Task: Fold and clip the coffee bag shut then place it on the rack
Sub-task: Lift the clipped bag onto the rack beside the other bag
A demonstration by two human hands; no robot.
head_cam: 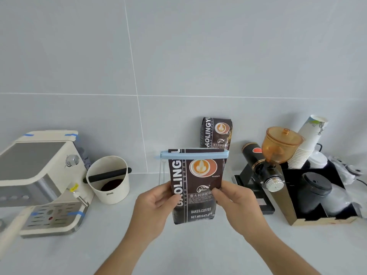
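Note:
I hold a dark brown coffee bag (195, 187) upright above the counter in both hands. My left hand (154, 207) grips its left edge and my right hand (235, 201) pinches its right edge at mid height. A light blue clip (194, 155) runs across the bag's folded top. Just behind the bag's left side stands a thin clear rack (161, 172), mostly hidden by the bag. A second coffee bag of the same kind (216, 132) leans against the wall behind.
A cream espresso machine (39, 181) fills the left. A white knock box (109, 179) with a black bar stands beside it. On the right are a black grinder with an amber hopper (278, 145), stacked paper cups (307, 141) and a black organiser box (321, 195).

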